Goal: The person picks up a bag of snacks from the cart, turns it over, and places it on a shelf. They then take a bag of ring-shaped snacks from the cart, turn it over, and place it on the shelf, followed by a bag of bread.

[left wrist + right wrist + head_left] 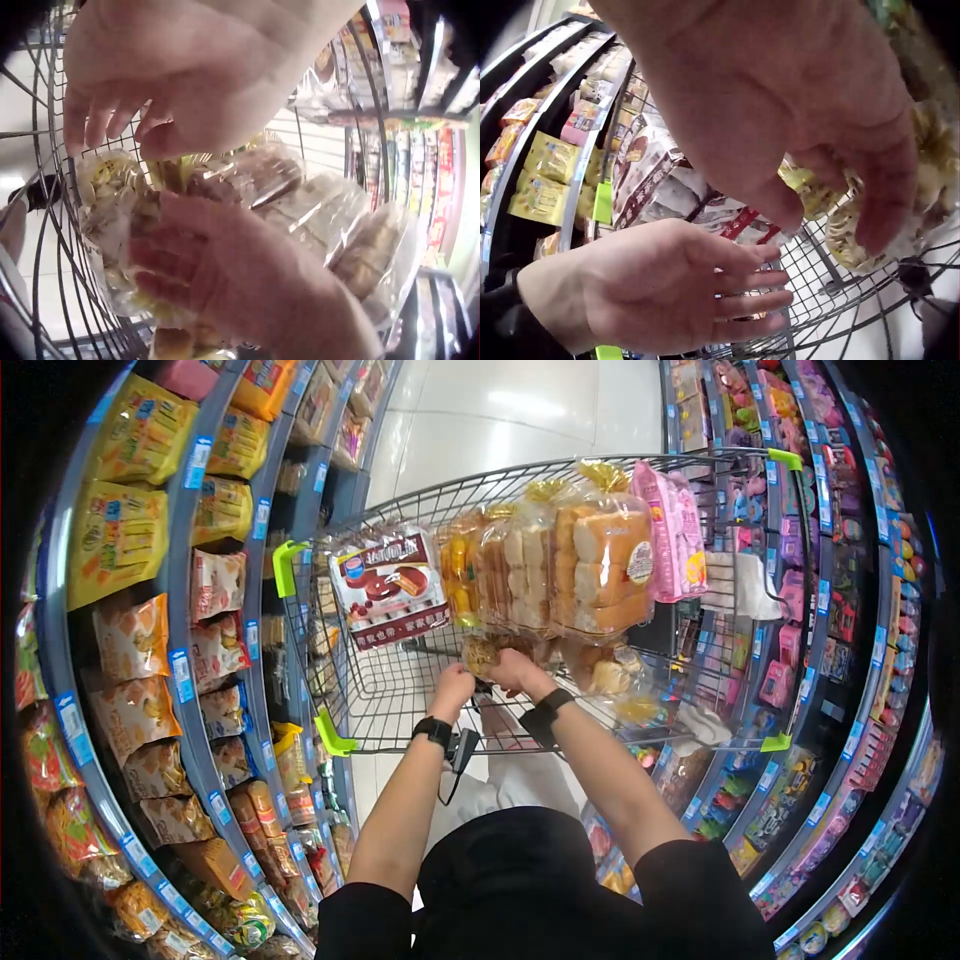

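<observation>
A clear bag of brownish food (483,655) (112,225) (844,232) lies at the near side of the cart, its yellow part visible in both wrist views. My right hand (517,672) (225,277) (817,112) grips this bag, fingers bent over its plastic. Just left of it, my left hand (455,685) (187,67) (667,289) is held with straight, slightly spread fingers and nothing in it. Beyond the hands are a white-and-brown snack pack (390,588) (660,180) and bagged bread loaves (605,565) (315,210).
The wire cart (385,710) has green corner pieces. It also holds a pink package (668,530) and a bag of buns (612,670). Shelves of packaged food (135,630) stand left, shelves of colourful goods (830,660) right. Pale floor (500,405) shows past the cart.
</observation>
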`<state>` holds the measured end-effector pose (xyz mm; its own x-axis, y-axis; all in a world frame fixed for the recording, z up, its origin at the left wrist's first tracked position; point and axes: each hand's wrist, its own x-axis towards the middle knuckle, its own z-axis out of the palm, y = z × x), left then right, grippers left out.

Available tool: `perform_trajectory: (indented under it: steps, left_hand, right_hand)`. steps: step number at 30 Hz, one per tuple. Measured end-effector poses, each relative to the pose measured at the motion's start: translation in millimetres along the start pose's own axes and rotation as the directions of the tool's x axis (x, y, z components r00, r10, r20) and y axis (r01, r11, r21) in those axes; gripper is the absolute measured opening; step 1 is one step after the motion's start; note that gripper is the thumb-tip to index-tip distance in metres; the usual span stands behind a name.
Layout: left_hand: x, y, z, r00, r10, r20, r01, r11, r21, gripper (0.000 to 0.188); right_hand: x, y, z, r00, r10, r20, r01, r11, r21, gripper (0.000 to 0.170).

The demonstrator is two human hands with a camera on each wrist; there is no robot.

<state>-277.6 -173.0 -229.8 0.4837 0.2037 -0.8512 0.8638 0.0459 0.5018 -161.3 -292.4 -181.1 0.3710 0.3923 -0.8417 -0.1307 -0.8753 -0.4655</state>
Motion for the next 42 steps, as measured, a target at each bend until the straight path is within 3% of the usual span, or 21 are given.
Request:
perform_trajectory:
  steps: [1, 4, 5, 8, 9, 10, 12, 13, 17, 19, 20, 22, 24, 26, 28, 29, 34, 37, 38, 40, 42]
  left_hand:
    - [5.2, 7.3, 4.0, 1.000, -0.021, 0.005, 0.021, 1.000, -0.002, 0.041]
    - [16.1, 12.0, 17.4, 0.999, -0.030, 0.045, 0.031, 0.999, -0.022, 0.039]
    - [23.3, 8.9, 19.8, 0.998, -0.034, 0.049, 0.035, 0.999, -0.014, 0.036]
    - [73.3, -49.7, 39.2, 0.993, 0.117, 0.012, -0.116, 0.991, -0.062, 0.033]
    - [66.6, -45.1, 34.8, 0.994, 0.099, 0.042, -0.098, 0.995, -0.011, 0.032]
    - [58.7, -39.0, 29.5, 0.994, 0.078, 0.072, -0.082, 0.996, 0.042, 0.031]
    - [43.6, -24.4, 19.8, 0.993, -0.007, 0.119, 0.008, 1.000, -0.005, 0.030]
    - [40.7, -17.1, 17.4, 0.983, -0.075, 0.166, 0.085, 0.995, -0.055, 0.029]
    - [29.8, -14.1, 7.4, 0.982, -0.070, 0.174, 0.084, 0.994, -0.071, 0.032]
    - [7.8, 8.5, -4.2, 0.958, 0.273, 0.086, -0.282, 0.952, 0.118, 0.033]
    - [-3.0, 24.4, -16.7, 0.949, 0.285, 0.132, -0.312, 0.909, 0.276, 0.043]
    - [-20.3, 41.6, -39.7, 0.910, 0.358, 0.206, -0.412, 0.827, 0.382, 0.061]
    - [-54.4, 62.0, -63.1, 0.867, 0.446, 0.223, -0.498, 0.758, 0.421, 0.072]
    - [-89.0, 75.5, -82.4, 0.817, 0.528, 0.233, -0.570, 0.676, 0.466, 0.083]
    - [-120.7, 80.9, -93.5, 0.663, 0.716, 0.216, -0.662, 0.427, 0.617, 0.097]
    - [-137.4, 83.1, -98.9, 0.636, 0.738, 0.224, -0.683, 0.404, 0.609, 0.099]
    - [-229.3, 71.9, -111.8, 0.514, 0.852, 0.100, -0.707, 0.354, 0.612, 0.097]
    - [-282.9, 41.8, -127.0, 0.459, 0.887, -0.053, -0.731, 0.411, 0.545, 0.090]
    - [-297.7, 24.2, -130.6, 0.443, 0.892, -0.091, -0.711, 0.411, 0.571, 0.090]
    - [-321.4, -15.4, -141.4, 0.420, 0.865, -0.274, -0.703, 0.501, 0.504, 0.086]
    - [-368.0, -43.3, -147.8, 0.544, 0.716, -0.437, -0.682, 0.681, 0.267, 0.082]
  right_hand:
    - [5.6, -2.8, 0.0, 0.985, 0.136, 0.105, -0.150, 0.978, 0.142, 0.042]
    - [25.4, 8.8, 11.0, 0.972, 0.199, 0.123, -0.204, 0.979, 0.027, 0.046]
    - [39.7, 27.5, 25.4, 0.998, 0.056, 0.008, -0.055, 0.997, -0.054, 0.040]
    - [45.4, 38.4, 44.0, 0.992, -0.039, -0.123, 0.015, 0.982, -0.188, 0.037]
    - [43.7, 23.9, 32.2, 0.977, 0.200, 0.075, -0.201, 0.979, 0.013, 0.033]
    - [43.2, 21.8, 31.7, 0.976, 0.201, 0.081, -0.203, 0.979, 0.019, 0.033]
    - [38.2, 24.7, 32.9, 0.991, 0.121, 0.061, -0.125, 0.991, 0.054, 0.035]
    - [38.3, 30.8, 37.3, 0.997, 0.079, 0.003, -0.078, 0.995, -0.062, 0.039]
    - [34.5, 38.9, 35.1, 1.000, -0.005, -0.014, 0.004, 0.996, -0.086, 0.047]
    - [11.7, 18.0, 6.9, 0.997, -0.038, 0.064, 0.035, 0.998, 0.049, 0.052]
    - [6.3, 20.0, -1.2, 0.998, -0.044, 0.049, 0.042, 0.998, 0.042, 0.052]
    - [-14.0, 21.7, -13.7, 0.993, -0.060, 0.099, 0.024, 0.945, 0.327, 0.040]
    - [-47.8, 13.0, -33.0, 0.985, -0.094, 0.142, 0.034, 0.925, 0.379, 0.034]
    - [-78.7, 4.0, -44.4, 0.973, -0.121, 0.195, -0.028, 0.781, 0.623, 0.035]
    - [-93.6, 9.5, -43.9, 0.955, -0.188, 0.231, -0.020, 0.733, 0.680, 0.035]
    - [-100.7, 9.6, -41.8, 0.935, -0.235, 0.264, -0.038, 0.676, 0.736, 0.035]
    - [-184.1, -54.7, -48.3, 0.856, -0.374, 0.357, 0.010, 0.702, 0.712, 0.034]
    - [-227.9, -105.5, -20.4, 0.826, -0.381, 0.416, 0.044, 0.779, 0.625, 0.034]
    - [-250.1, -132.1, -17.3, 0.812, -0.362, 0.459, 0.127, 0.876, 0.466, 0.035]
    - [-276.0, -166.4, 3.8, 0.761, -0.448, 0.470, 0.305, 0.885, 0.351, 0.035]
    - [-294.0, -198.9, 31.8, 0.695, -0.554, 0.459, 0.359, 0.820, 0.445, 0.037]
